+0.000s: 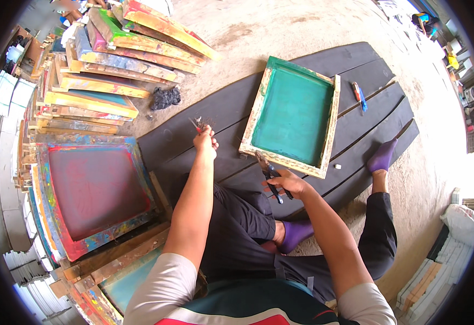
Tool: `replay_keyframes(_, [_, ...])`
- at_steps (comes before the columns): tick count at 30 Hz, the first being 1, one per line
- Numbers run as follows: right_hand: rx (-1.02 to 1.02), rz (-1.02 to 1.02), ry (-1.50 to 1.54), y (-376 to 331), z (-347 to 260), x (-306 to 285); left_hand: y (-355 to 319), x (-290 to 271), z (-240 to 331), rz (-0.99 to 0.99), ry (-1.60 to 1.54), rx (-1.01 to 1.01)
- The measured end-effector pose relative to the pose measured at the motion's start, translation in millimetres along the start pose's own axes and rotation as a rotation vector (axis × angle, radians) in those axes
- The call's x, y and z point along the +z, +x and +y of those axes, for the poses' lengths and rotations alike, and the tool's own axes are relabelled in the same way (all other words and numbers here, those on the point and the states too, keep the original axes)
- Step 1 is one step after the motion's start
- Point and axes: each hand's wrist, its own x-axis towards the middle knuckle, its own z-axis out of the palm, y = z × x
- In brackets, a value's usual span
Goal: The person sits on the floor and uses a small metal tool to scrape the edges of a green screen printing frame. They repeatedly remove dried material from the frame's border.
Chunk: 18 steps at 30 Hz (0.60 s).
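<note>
Dark wooden planks (323,70) lie on a sandy floor, and the person sits across them with legs spread in purple socks. From the lower edge the left forearm runs straight up the planks; the left hand (205,142) has its grip pinched together on a small bunch of thin metal bits (199,123). The right arm bends inward, and the right hand (289,181) is wrapped around the dark handles of a pair of pliers (269,174) — the nose points at the near corner of a wooden frame (329,132). That frame lies flat on the planks, its mesh teal-green, its pale rails smeared with paint. Paint-stained frames are stacked at left — one with red mesh (93,187) nearest.
</note>
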Motion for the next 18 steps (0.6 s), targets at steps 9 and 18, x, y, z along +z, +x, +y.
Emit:
replay_keyframes(9, [0.04,0.117,-0.045,-26.2,47.9,-34.7,6.3,-11.6,2.6,0.098,-0.081,-0.029])
replay_keyframes(18, [0.106,0.147,-0.057,-41.1,57.1,-54.6,-81.5,17.5,-55.7,-0.143,0.371,0.214])
